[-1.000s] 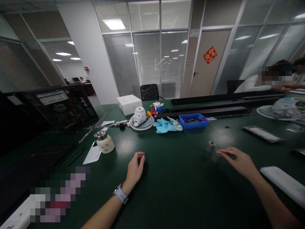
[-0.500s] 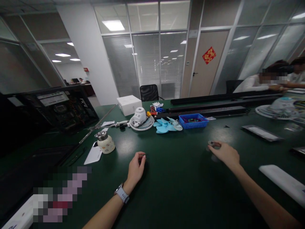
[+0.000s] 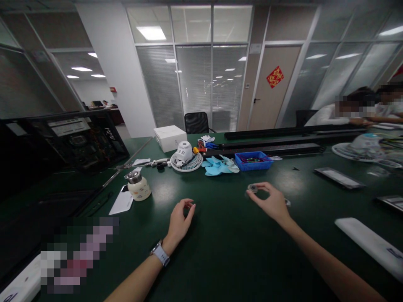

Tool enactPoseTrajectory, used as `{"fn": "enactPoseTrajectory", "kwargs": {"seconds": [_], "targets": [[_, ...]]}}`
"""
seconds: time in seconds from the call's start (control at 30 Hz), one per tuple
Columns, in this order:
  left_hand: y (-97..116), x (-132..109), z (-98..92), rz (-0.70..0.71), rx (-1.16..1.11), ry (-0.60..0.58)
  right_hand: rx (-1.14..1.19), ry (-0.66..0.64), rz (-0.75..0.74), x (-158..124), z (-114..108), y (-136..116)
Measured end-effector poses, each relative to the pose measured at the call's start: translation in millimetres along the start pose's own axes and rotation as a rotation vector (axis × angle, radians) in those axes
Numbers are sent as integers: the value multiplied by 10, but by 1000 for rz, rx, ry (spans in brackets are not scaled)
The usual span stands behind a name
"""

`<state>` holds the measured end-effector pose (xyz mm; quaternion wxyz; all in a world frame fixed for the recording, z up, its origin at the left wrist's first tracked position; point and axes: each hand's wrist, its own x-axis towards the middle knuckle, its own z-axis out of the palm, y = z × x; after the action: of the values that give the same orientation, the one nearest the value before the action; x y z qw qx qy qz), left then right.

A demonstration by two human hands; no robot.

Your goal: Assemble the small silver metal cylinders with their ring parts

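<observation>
My left hand (image 3: 181,220), wearing a watch with a pale strap (image 3: 161,254), rests on the green tabletop. Its fingers curl loosely, with a gap between them and the thumb, and nothing shows in it. My right hand (image 3: 272,204) pinches a small round grey piece (image 3: 252,188) with a darker centre between thumb and fingertips. This piece is held over the table, to the right of the left hand. Another small pale piece (image 3: 287,202) shows partly behind my right hand.
Beyond the hands are light-blue fan blades (image 3: 217,166), a blue tray (image 3: 254,161) of small parts and a white fan housing (image 3: 185,156). A cream bottle (image 3: 139,188) stands left. White bar-shaped pieces (image 3: 367,243) lie right. People (image 3: 327,114) sit at the far right.
My right hand has moved left with the small round piece, uncovering the pale piece behind it. The left hand stays in place, its fingers slightly looser.
</observation>
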<state>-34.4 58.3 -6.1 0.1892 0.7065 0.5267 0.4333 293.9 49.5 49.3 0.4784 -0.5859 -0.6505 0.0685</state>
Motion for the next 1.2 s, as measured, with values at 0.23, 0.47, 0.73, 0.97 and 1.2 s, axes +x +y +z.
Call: {"fn": "enactPoseTrajectory", "kwargs": {"seconds": [0.23, 0.47, 0.73, 0.97, 1.2], "targets": [[318, -171, 42, 177, -139, -193, 275, -318, -167, -470, 770, -450], [428, -266, 81, 171, -218, -241, 312, -322, -340, -614, 844, -479], [352, -176, 9, 134, -135, -25, 291, -280, -197, -562, 820, -402], [18, -23, -33, 26, 192, -164, 338, -275, 13, -451, 729, -218], [-37, -52, 2, 15, 230, -179, 367, -315, 76, -433, 746, -175]]}}
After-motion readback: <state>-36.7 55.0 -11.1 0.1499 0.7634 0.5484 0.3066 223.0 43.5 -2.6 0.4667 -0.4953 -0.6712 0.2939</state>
